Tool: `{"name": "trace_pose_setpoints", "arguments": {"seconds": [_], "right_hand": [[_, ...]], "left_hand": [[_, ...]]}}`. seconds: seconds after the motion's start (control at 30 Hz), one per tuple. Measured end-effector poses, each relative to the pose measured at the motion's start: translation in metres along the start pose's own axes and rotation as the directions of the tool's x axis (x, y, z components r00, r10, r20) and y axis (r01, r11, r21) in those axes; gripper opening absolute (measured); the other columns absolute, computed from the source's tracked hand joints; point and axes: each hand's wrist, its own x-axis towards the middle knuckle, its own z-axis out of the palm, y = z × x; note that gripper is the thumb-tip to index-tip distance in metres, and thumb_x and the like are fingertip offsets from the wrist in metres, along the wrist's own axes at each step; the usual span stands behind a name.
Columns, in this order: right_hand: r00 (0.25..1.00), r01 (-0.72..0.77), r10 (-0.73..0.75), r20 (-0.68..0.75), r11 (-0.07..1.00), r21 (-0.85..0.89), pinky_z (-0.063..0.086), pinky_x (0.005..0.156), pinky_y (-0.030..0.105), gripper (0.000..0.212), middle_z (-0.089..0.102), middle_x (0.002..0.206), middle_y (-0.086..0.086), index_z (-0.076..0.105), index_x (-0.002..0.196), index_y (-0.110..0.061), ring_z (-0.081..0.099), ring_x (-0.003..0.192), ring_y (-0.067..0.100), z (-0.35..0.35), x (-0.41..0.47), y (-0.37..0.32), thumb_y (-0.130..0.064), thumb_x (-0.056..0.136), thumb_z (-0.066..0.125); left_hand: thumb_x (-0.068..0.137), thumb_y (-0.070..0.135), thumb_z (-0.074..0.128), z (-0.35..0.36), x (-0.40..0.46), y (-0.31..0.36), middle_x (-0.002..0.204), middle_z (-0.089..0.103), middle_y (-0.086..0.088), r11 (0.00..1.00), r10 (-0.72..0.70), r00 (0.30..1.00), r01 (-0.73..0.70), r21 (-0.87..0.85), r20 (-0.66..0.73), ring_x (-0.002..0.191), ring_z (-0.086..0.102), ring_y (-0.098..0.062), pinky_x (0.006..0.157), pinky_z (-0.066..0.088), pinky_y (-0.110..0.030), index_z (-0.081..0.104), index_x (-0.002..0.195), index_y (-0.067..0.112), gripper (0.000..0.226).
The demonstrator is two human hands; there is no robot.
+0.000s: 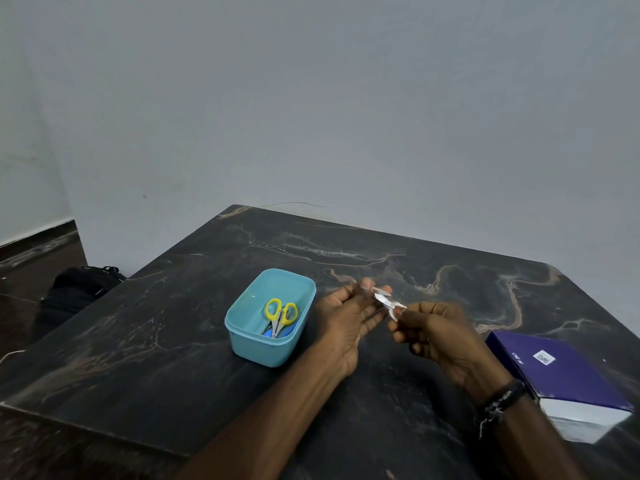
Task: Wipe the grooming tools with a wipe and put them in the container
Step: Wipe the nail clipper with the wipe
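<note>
**A:** So which step is being worked on here? Looks like the wiping bit to me.

**B:** Yep, wiping, I'd say. A small metal tool (pixel 381 296) (nail clipper probably, too small to be sure) is pinched at one end by the left hand (pixel 349 317), fingers curled round it. Its other end is covered by a bit of white wipe (pixel 396 310), which is pinched by the right hand (pixel 438 336).

**A:** And where's it held relative to the container?

**B:** It's held up between both hands, above the dark marble table (pixel 173 323), just to the right of the blue container (pixel 242 344). Yellow-handled scissors (pixel 281 315) and something blue underneath are already sitting inside, so part of the job can be counted as done.

**A:** Next move?

**B:** Probably the wipe gets drawn along the metal, then the tool gets carried left and dropped in. Not much reach is needed. A purple box (pixel 554 372) is lying off by the right wrist.
</note>
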Motion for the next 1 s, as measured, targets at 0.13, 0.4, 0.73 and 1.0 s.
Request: {"name": "trace_pose_setpoints", "arguments": {"seconds": [0.13,0.4,0.73,1.0], "right_hand": [[0.992,0.036,-0.031,-0.126,0.999,0.039,0.044,0.045,0.019,0.012,0.074,0.072,0.012,0.069,0.085,0.001,0.065,0.055,0.012,-0.0095,0.0051,0.0017,-0.009,0.089,0.065],[0.963,0.229,-0.223,-0.154,0.973,0.023,0.044,0.053,0.025,0.006,0.07,0.072,0.009,0.069,0.089,-0.003,0.06,0.061,0.014,-0.0095,-0.0006,-0.0019,-0.007,0.087,0.066],[0.97,0.238,-0.241,0.004,0.954,-0.182,0.039,0.044,0.021,0.01,0.063,0.059,0.01,0.07,0.075,-0.001,0.056,0.051,0.013,-0.0101,0.001,0.0015,-0.002,0.084,0.067],[0.983,0.18,-0.172,0.07,0.976,-0.125,0.038,0.047,0.023,0.011,0.063,0.061,0.009,0.07,0.074,-0.002,0.057,0.054,0.015,-0.0082,-0.0003,-0.0002,-0.002,0.085,0.066]], "left_hand": [[0.088,0.023,0.065,-0.0001,0.0017,-0.0011,0.098,0.075,-0.014,0.999,0.019,1.0,-0.018,0.049,-0.019,0.095,0.072,-0.025,0.083,0.059,-0.034,0.065,0.105,0.002,0.027],[0.085,0.025,0.069,-0.0003,-0.0007,-0.0024,0.087,0.074,-0.011,0.988,0.03,1.0,-0.029,0.15,0.0,0.074,0.071,-0.019,0.065,0.059,-0.03,0.069,0.098,0.008,0.022],[0.086,0.028,0.068,0.0018,-0.0019,-0.0033,0.085,0.073,-0.01,0.967,0.064,0.997,-0.053,0.249,-0.037,0.073,0.064,-0.017,0.055,0.053,-0.024,0.073,0.094,0.009,0.021],[0.087,0.03,0.067,0.0014,-0.0019,-0.0032,0.096,0.074,-0.012,0.954,0.083,0.996,-0.073,0.292,-0.023,0.079,0.065,-0.016,0.052,0.05,-0.02,0.073,0.094,0.01,0.021]]}}
